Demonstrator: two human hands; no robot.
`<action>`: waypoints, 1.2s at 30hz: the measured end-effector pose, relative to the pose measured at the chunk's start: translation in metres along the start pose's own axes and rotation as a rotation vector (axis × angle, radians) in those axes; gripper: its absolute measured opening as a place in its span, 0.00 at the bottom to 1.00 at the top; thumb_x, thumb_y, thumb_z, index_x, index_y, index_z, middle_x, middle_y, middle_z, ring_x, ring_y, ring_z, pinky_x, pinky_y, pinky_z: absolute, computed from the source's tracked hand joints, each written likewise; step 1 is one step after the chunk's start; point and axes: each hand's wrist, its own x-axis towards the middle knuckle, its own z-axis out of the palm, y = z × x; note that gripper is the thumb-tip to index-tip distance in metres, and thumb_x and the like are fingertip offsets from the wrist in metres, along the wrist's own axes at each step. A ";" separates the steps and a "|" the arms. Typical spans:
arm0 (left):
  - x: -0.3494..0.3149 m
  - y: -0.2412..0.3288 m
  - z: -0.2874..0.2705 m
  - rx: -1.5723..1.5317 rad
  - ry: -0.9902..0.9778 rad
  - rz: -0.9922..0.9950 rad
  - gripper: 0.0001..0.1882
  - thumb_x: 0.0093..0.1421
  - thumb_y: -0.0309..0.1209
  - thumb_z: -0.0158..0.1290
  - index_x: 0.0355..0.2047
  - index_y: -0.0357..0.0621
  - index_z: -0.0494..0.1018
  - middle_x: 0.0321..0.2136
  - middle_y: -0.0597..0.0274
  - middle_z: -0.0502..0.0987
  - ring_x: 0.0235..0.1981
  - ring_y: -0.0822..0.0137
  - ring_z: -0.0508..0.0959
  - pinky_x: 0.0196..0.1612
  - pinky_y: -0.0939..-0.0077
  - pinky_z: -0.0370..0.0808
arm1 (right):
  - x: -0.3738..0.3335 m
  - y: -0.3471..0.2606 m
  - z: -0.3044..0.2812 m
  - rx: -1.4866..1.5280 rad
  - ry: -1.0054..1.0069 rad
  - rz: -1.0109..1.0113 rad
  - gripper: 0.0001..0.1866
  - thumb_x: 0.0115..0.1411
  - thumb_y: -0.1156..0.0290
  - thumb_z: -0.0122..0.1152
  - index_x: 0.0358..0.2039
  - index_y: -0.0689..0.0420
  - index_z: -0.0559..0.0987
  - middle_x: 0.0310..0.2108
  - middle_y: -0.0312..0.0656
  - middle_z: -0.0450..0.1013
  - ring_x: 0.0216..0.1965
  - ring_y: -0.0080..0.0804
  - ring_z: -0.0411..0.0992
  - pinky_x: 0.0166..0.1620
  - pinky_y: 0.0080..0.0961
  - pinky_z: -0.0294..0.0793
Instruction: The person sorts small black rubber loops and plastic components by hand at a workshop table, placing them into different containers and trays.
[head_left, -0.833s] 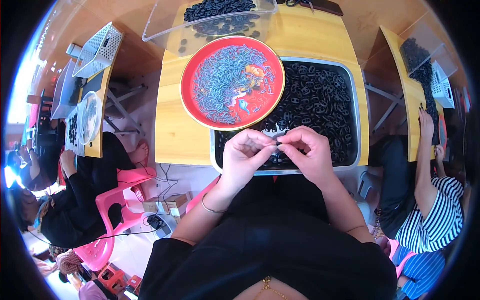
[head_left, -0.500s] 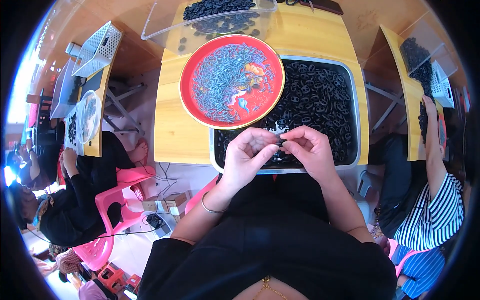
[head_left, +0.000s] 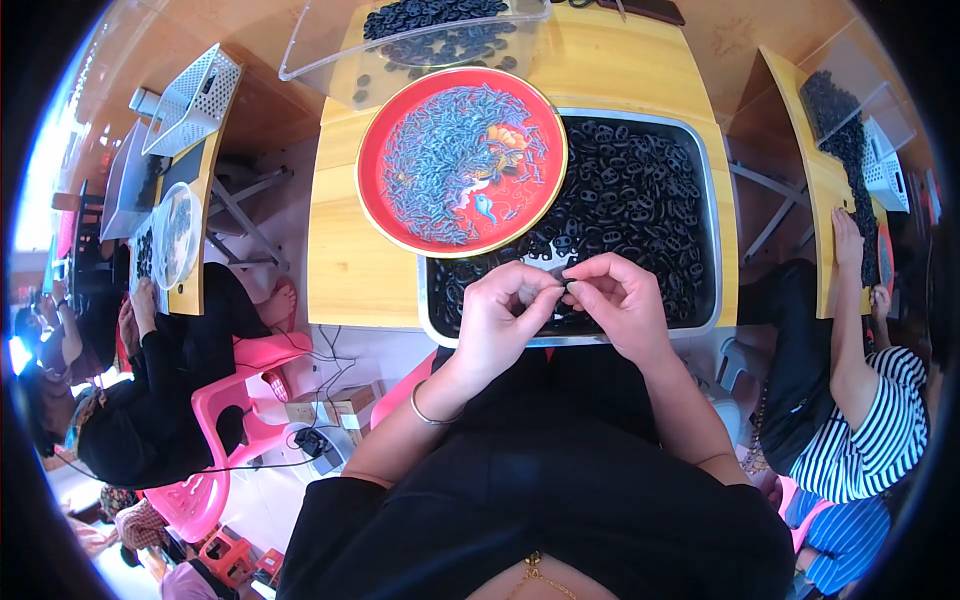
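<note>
The right hand (head_left: 628,312) pinches a black piece (head_left: 568,284) above the tray (head_left: 714,240); the left hand (head_left: 503,312) brings thumb and forefinger together beside it, any grip unclear. A red plate (head_left: 535,200) overlaps the tray.

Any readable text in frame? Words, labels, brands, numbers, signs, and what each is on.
None readable.
Red round tray: picture decoration, no lettering I can make out.
Black pieces: too small to tell.
Cardboard box on the floor: any print is too small to read.
</note>
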 end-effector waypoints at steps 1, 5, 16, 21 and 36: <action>0.001 0.001 0.000 0.000 -0.001 0.000 0.02 0.53 0.20 0.55 0.27 0.37 0.73 0.22 0.67 0.74 0.19 0.81 0.70 0.22 0.86 0.67 | 0.000 0.000 -0.002 -0.013 0.004 0.029 0.06 0.56 0.82 0.53 0.36 0.65 0.74 0.34 0.40 0.73 0.36 0.21 0.73 0.39 0.17 0.75; 0.009 0.013 0.003 0.234 -0.098 0.119 0.06 0.51 0.19 0.55 0.31 0.37 0.74 0.23 0.64 0.72 0.22 0.79 0.70 0.24 0.85 0.67 | -0.003 0.001 -0.013 -0.051 0.024 0.069 0.06 0.56 0.82 0.53 0.35 0.65 0.73 0.33 0.40 0.73 0.34 0.21 0.74 0.38 0.17 0.75; 0.040 -0.001 0.030 0.967 -0.180 0.332 0.19 0.47 0.19 0.48 0.43 0.36 0.68 0.39 0.53 0.68 0.38 0.56 0.73 0.39 0.68 0.73 | -0.001 -0.009 -0.034 -0.040 0.177 -0.067 0.06 0.59 0.77 0.51 0.37 0.64 0.73 0.31 0.38 0.71 0.31 0.22 0.73 0.35 0.15 0.72; 0.039 -0.002 0.027 1.008 -0.249 0.307 0.12 0.47 0.20 0.49 0.35 0.37 0.71 0.33 0.56 0.69 0.32 0.59 0.75 0.32 0.69 0.74 | -0.001 -0.005 -0.034 -0.057 0.156 -0.068 0.08 0.59 0.77 0.50 0.39 0.63 0.73 0.31 0.37 0.71 0.31 0.21 0.72 0.35 0.15 0.71; 0.014 0.001 -0.003 -0.476 -0.246 -0.315 0.10 0.61 0.19 0.43 0.43 0.34 0.69 0.37 0.58 0.75 0.35 0.71 0.78 0.39 0.81 0.76 | -0.005 0.005 -0.020 -0.054 0.035 -0.067 0.09 0.56 0.81 0.54 0.38 0.63 0.72 0.32 0.37 0.72 0.33 0.19 0.72 0.38 0.16 0.72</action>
